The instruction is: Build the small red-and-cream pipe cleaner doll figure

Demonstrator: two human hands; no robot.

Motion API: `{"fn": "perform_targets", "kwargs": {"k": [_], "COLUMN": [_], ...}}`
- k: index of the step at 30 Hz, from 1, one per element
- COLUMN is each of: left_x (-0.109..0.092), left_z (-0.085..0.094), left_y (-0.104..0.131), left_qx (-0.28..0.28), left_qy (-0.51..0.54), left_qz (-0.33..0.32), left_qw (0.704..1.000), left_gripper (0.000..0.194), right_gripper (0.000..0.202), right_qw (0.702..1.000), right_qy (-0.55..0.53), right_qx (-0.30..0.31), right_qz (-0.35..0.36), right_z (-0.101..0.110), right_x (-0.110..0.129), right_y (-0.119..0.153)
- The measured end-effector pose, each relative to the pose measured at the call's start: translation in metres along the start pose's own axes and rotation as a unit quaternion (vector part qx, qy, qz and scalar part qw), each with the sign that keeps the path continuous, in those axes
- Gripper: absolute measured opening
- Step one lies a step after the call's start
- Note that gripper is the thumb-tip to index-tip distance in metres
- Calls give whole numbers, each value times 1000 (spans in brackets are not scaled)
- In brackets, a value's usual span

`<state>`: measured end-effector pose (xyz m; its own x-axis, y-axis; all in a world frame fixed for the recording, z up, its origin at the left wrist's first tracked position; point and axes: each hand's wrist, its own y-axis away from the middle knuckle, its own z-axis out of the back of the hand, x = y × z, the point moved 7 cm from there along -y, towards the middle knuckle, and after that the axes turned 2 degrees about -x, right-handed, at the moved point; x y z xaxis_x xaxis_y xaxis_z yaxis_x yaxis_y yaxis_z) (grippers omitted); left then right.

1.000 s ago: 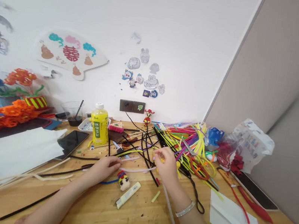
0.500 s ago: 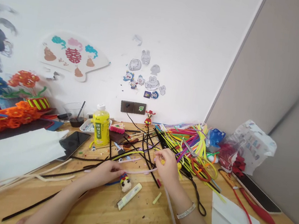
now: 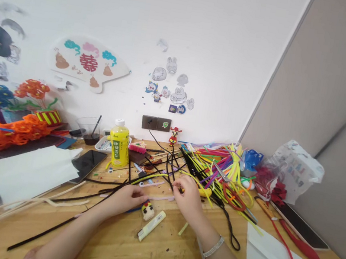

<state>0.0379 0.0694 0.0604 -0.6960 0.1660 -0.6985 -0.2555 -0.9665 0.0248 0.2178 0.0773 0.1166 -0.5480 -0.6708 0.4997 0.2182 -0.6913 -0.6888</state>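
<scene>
A thin pale pink pipe cleaner (image 3: 161, 198) spans the short gap between my two hands, low over the wooden table. My left hand (image 3: 127, 199) is closed, its thumb and fingertips pinching the left end. My right hand (image 3: 187, 196) holds the other end in a pinch, partly hiding it, and wears a bracelet. Just below my left fingertips lies a small doll head (image 3: 147, 211) with a pale face and a red, yellow and blue top. A pale yellow glue tube (image 3: 151, 226) rests in front of it. Something yellow (image 3: 205, 192) shows behind my right hand.
Black pipe cleaners (image 3: 125, 182) criss-cross the table. A colourful pipe-cleaner heap (image 3: 225, 173) with scissors (image 3: 221, 172) lies back right. A yellow drink bottle (image 3: 119, 145) and a plastic cup (image 3: 91, 134) stand at the back, near a red-hatted figure (image 3: 174, 136). A phone (image 3: 88, 164) lies left.
My right hand has come slightly left, toward my left hand, and the visible stretch of pink pipe cleaner is shorter. The whole view has shifted a little.
</scene>
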Motion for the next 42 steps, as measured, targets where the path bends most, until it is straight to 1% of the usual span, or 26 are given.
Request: {"fn": "perform_targets", "kwargs": {"k": [3, 10, 14, 16, 19, 23, 28, 32, 37, 42], "left_x": [5, 8, 3, -3, -15, -23, -25, -24, -25, -29], "left_z": [-1, -3, -3, -2, 1, 5, 0, -3, -1, -1], "left_y": [-2, -3, -3, -1, 5, 11, 13, 14, 13, 14], "left_qx": [-16, -21, -20, -8, 26, 58, 68, 63, 41, 36], "left_qy": [-3, 5, 9, 15, 28, 33, 31, 16, 2, 14], "left_qz": [15, 16, 5, -9, -39, -61, -83, -100, -104, -109], "left_qw": [1000, 1000, 1000, 1000, 999, 996, 994, 993, 994, 993], "left_gripper": [48, 44, 43, 43, 40, 48, 48, 46, 45, 43], "right_gripper": [14, 16, 12, 9, 8, 8, 5, 6, 6, 6], "right_qw": [1000, 999, 994, 988, 982, 978, 970, 966, 967, 967], "right_qy": [6, 9, 3, 1, -1, 7, 4, 5, 0, 2], "right_qx": [15, 38, 93, 124, 152, 171, 205, 214, 203, 204], "right_qz": [10, 27, 63, 88, 114, 118, 133, 147, 156, 155], "right_z": [-3, -6, -17, -23, -28, -32, -39, -41, -40, -40], "right_x": [3, 6, 20, 28, 37, 39, 38, 40, 43, 43], "right_y": [1, 2, 9, 14, 19, 20, 23, 25, 25, 25]}}
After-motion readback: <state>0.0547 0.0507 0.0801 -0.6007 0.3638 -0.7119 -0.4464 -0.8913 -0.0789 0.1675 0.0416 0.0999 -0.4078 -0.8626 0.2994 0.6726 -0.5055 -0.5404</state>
